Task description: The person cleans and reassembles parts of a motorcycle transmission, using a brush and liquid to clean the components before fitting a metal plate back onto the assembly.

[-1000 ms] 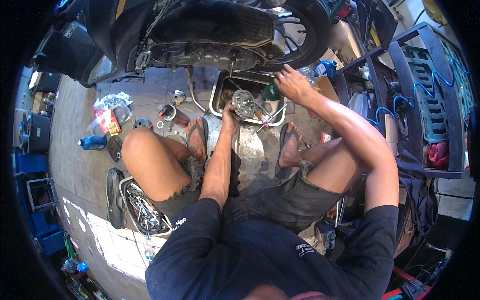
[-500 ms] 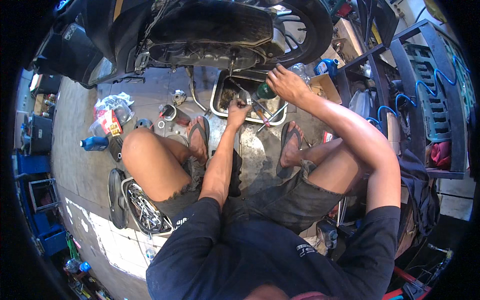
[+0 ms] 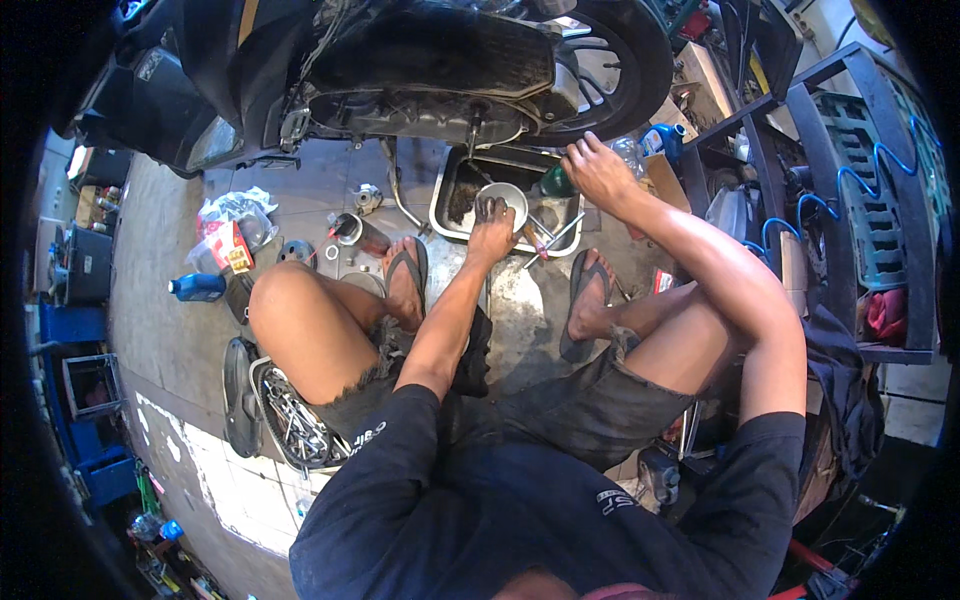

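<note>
My left hand (image 3: pixel 494 236) is closed on a round, pale metal cup-shaped part (image 3: pixel 513 200) over the tray, its darkened fingertips reaching into the open side. To the right, my right hand (image 3: pixel 600 178) grips a clear plastic bottle (image 3: pixel 628 154) lying nearly level, with green liquid showing at its left end. Beneath both hands is a rectangular tray (image 3: pixel 437 214) with dark grime in it. A rod-like tool with an orange-red handle (image 3: pixel 536 241) and a metal bar (image 3: pixel 566 228) lean over its near rim.
A scooter (image 3: pixel 425 60) with its rear wheel (image 3: pixel 640 70) stands just beyond the tray. On the floor to the left lie a blue bottle (image 3: pixel 197 287), a plastic bag (image 3: pixel 240 215) and a dark cylinder (image 3: pixel 360 234). A tray of tools (image 3: pixel 262 420) is beside my left leg; a dark rack (image 3: pixel 800 110) stands right.
My left hand has turned the cup-shaped part, so its round opening now faces up. My right hand has drawn the bottle slightly to the right. The whole view has shifted a little.
</note>
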`<act>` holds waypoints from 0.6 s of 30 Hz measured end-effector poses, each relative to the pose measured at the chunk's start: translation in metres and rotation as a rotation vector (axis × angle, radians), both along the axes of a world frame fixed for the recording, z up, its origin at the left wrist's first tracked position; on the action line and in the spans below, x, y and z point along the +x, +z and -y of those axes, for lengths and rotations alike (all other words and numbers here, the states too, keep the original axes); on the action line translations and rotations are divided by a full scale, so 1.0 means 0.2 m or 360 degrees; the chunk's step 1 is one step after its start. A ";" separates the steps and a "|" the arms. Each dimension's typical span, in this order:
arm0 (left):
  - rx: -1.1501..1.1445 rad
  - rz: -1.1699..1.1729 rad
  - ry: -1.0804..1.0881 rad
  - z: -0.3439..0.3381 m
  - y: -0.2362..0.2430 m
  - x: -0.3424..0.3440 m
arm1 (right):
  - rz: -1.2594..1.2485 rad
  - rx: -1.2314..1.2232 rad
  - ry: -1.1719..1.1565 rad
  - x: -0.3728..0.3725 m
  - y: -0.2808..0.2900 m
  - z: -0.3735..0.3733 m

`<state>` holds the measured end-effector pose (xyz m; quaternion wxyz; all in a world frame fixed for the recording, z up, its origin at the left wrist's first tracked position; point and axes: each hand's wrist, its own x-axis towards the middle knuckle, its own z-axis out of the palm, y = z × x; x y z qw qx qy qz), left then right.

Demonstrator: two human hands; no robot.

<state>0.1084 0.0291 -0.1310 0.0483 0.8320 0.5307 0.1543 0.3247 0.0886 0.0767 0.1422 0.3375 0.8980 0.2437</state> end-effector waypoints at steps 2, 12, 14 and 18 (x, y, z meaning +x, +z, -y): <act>0.0067 -0.0048 -0.0046 0.00 -0.01 -0.02 | -0.0050 -0.0007 -0.0009 0.00 -0.01 -0.01; -0.0561 0.1067 0.0243 -0.12 0.10 -0.07 | -0.0332 -0.0665 -0.0259 0.32 -0.04 -0.12; -0.0894 0.1829 0.0380 -0.14 0.11 -0.07 | -0.0518 -0.0851 -0.0377 0.38 -0.05 -0.10; -0.1035 0.2279 0.0328 -0.18 0.11 -0.05 | -0.0864 -0.0988 -0.0381 0.45 -0.08 -0.06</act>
